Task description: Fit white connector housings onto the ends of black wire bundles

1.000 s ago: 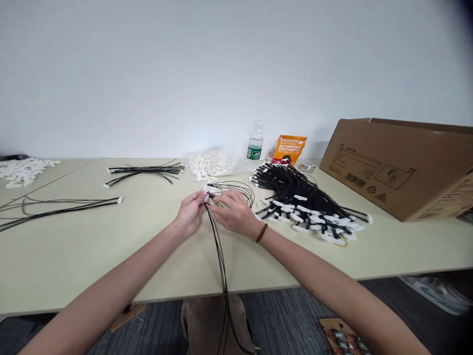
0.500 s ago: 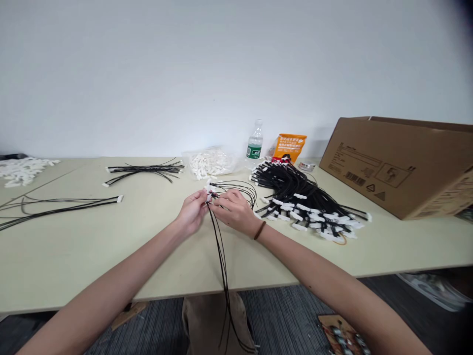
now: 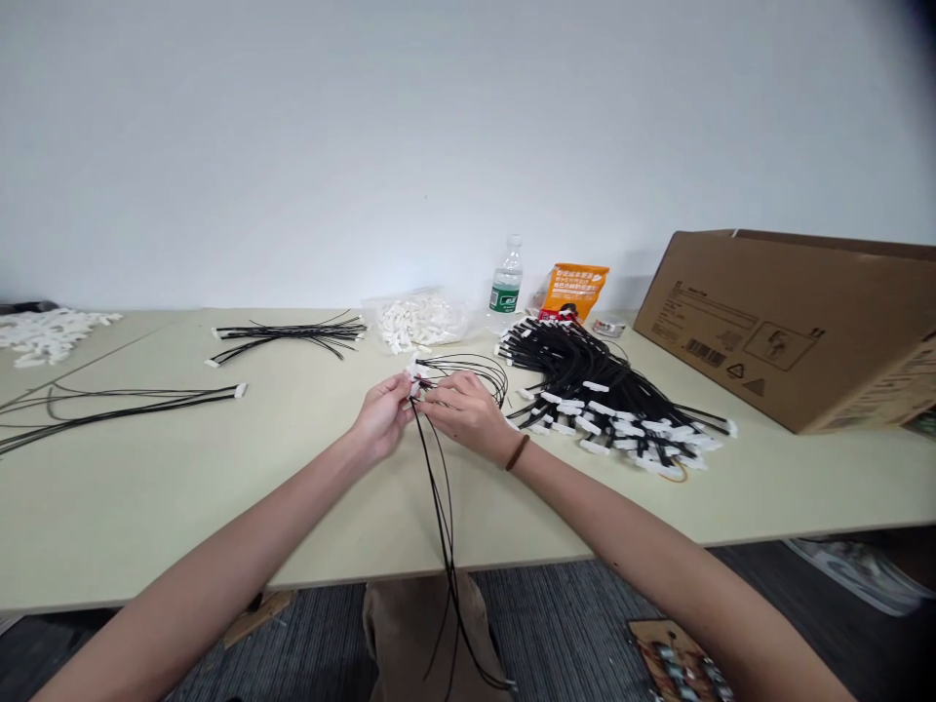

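Note:
Between my fingertips, over the middle of the table, is a white plastic connector [image 3: 416, 369] with black wires running from it. My left hand [image 3: 385, 414] pinches the connector from the left. My right hand [image 3: 466, 414] is closed on the thin black wires [image 3: 439, 487] close beside it; the exact grip is hidden by the fingers. Some of the wires loop out to the right behind my right hand. Others hang down past the table's front edge toward my lap. A brown band [image 3: 517, 452] circles my right wrist.
A large pile of black wire harnesses [image 3: 585, 370] with white connectors lies to the right, before a cardboard box [image 3: 775, 331]. Behind are a bag of white connectors [image 3: 416, 320], a water bottle [image 3: 506, 278] and an orange pouch [image 3: 576, 290]. More wires [image 3: 292, 336] and loose connectors [image 3: 51, 333] lie left.
The fingers of my right hand have shifted slightly at the connector. The hanging wires have swayed and spread a little. Both hands stay in nearly the same place.

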A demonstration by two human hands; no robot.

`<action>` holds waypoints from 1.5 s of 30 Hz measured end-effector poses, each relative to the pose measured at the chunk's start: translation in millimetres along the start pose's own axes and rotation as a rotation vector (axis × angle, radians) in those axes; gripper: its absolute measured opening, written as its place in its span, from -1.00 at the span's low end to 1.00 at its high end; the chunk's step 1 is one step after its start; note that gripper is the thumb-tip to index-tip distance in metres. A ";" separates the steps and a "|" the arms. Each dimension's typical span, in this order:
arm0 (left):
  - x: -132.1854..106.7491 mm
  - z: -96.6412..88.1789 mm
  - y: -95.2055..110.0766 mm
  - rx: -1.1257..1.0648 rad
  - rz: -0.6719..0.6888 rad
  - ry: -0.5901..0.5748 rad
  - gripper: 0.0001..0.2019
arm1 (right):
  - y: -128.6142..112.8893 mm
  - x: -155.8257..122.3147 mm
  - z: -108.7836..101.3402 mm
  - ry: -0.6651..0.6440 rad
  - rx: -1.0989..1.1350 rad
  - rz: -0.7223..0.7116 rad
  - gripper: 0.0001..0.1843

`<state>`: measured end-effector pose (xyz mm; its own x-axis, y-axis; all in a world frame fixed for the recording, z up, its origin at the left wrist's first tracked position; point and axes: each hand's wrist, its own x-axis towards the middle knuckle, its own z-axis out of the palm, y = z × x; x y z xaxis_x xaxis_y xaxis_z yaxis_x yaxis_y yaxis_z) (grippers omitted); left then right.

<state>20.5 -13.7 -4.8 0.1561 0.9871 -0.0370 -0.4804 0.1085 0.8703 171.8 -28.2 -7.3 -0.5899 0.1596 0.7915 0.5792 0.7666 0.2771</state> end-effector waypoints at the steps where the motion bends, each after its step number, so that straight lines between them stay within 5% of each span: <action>1: 0.2 -0.3 -0.2 0.005 0.002 -0.001 -0.87 | -0.1 0.1 0.0 -0.010 0.011 0.002 -0.89; 22: -0.9 2.2 1.1 0.012 0.013 0.033 -0.87 | -13.4 3.7 -0.2 -0.093 0.238 0.319 -0.90; 37: 2.1 -0.6 -1.0 0.004 0.015 -0.003 -0.88 | -11.4 2.8 -0.1 -0.049 -0.086 0.070 -0.87; 45: 1.0 -0.2 0.0 0.011 0.000 -0.021 -0.86 | -11.0 2.4 0.4 -0.063 -0.114 0.062 -0.86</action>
<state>20.5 -12.7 -5.0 0.1739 0.9844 -0.0265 -0.4714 0.1068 0.8754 163.8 -36.0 -8.7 -0.5834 0.2458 0.7741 0.6737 0.6788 0.2922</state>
